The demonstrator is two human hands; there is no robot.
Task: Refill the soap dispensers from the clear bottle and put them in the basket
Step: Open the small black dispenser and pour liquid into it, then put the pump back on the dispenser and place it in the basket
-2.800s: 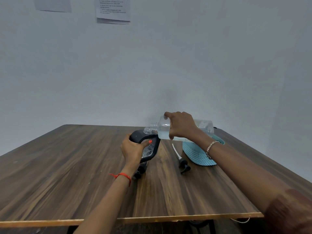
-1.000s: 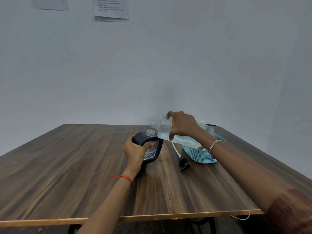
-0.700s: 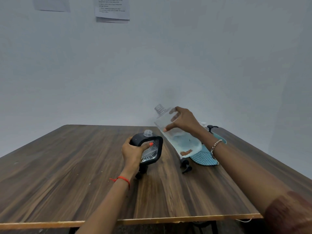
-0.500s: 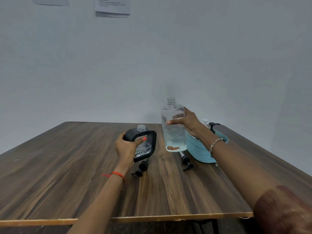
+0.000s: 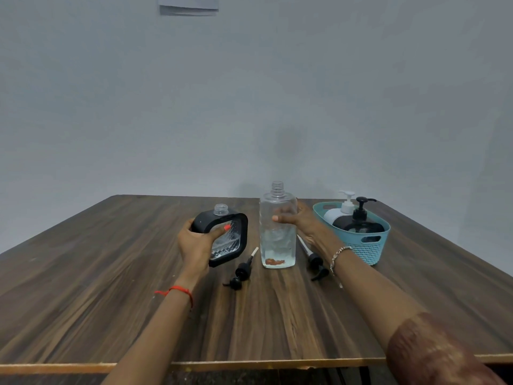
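The right hand (image 5: 301,222) wraps the tall clear plastic bottle (image 5: 277,232), upright on the dark wooden table (image 5: 111,287). The left hand (image 5: 195,243) grips the tilted black-framed, uncapped soap dispenser (image 5: 224,236), near the teal mesh basket (image 5: 369,245) holding two pump dispensers.

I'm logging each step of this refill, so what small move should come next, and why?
Probably let the right hand release the clear bottle, which stands upright on the table, and reach for a pump head lying beside it. The black dispenser in the left hand has an open neck, so it likely needs its pump before joining the two in the basket.
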